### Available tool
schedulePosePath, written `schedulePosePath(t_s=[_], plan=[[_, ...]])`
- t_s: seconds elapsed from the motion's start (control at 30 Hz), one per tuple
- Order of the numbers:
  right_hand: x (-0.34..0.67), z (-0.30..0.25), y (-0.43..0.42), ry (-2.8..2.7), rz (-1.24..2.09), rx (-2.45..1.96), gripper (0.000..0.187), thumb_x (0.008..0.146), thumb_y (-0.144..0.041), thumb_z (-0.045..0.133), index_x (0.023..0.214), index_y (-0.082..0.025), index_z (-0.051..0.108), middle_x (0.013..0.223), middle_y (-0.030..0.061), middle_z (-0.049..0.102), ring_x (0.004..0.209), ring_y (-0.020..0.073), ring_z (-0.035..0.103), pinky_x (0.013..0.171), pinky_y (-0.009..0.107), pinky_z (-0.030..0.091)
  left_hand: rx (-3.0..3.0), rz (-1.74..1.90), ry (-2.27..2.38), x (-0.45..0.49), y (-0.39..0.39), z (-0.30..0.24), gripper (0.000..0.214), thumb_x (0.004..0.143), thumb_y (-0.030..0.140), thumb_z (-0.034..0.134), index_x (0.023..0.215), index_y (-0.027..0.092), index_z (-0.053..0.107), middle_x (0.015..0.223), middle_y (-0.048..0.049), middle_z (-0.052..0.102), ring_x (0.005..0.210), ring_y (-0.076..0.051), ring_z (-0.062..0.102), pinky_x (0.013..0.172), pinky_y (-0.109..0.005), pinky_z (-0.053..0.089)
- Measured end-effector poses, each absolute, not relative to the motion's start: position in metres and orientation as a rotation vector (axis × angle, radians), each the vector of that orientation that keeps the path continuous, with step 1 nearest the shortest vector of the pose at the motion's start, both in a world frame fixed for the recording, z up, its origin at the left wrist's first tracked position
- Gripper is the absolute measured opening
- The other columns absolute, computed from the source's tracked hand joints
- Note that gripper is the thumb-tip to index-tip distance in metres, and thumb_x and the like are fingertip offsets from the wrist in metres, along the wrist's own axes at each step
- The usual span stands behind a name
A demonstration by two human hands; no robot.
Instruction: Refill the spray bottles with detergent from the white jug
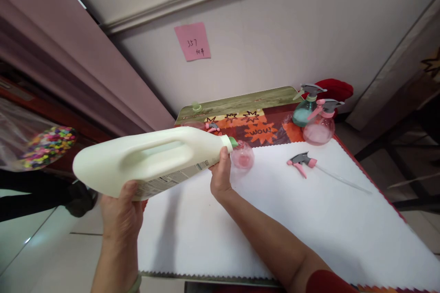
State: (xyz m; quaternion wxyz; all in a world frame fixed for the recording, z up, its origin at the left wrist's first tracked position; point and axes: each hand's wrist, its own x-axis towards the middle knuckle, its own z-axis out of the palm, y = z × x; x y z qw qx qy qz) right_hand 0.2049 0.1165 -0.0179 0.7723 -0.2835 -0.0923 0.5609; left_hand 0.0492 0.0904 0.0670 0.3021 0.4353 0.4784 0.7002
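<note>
A large white jug point(151, 158) with a moulded handle is tipped on its side, its green spout right at the open neck of a small clear pink bottle point(242, 154). My left hand point(122, 213) grips the jug from below near its base. My right hand point(221, 176) has its fingers closed round the jug's neck, right beside the pink bottle on the white cloth point(309, 233). A pink and grey spray head point(302, 161) with a long clear tube lies loose on the cloth to the right.
A teal spray bottle point(304, 109) and a pink spray bottle point(320, 126) stand at the table's far right corner, before a red object. A pink note point(192, 41) is stuck on the wall. A bag of coloured bits point(46, 145) sits at far left.
</note>
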Motion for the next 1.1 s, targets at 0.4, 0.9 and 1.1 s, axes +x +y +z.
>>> schedulePosePath(t_s=[0.4,0.9,1.1], plan=[[0.2038,-0.0138,0.1136,-0.201,1.232,-0.603,0.071,0.091,-0.067,0.049,0.147,-0.023,0.049,0.142,0.0127,0.063,0.123,0.0261,0.063,0.09,0.039,0.058,1.121,1.836,1.325,0.045,0.0884,0.069,0.065,0.05,0.033,0.095,0.109,0.019,0.072,0.114,-0.0092,0.076,0.113,-0.028,0.069,0.091,-0.033,0.059],[0.2023,-0.0129,0.1137,-0.2,1.24,-0.603,0.07,0.091,-0.067,0.049,0.145,-0.023,0.051,0.139,0.0122,0.065,0.121,0.0258,0.064,0.088,0.039,0.058,1.086,1.834,1.341,0.0436,0.0836,0.0702,0.071,0.049,0.035,0.096,0.115,0.023,0.072,0.117,-0.0092,0.075,0.114,-0.032,0.068,0.084,-0.037,0.063],[0.2025,-0.0125,0.113,-0.203,1.248,-0.613,0.071,0.09,-0.068,0.049,0.145,-0.023,0.05,0.14,0.0127,0.064,0.12,0.0255,0.064,0.087,0.037,0.059,1.111,1.846,1.287,0.0447,0.0816,0.0709,0.066,0.051,0.032,0.096,0.112,0.02,0.074,0.117,-0.0098,0.075,0.11,-0.028,0.069,0.074,-0.026,0.063]])
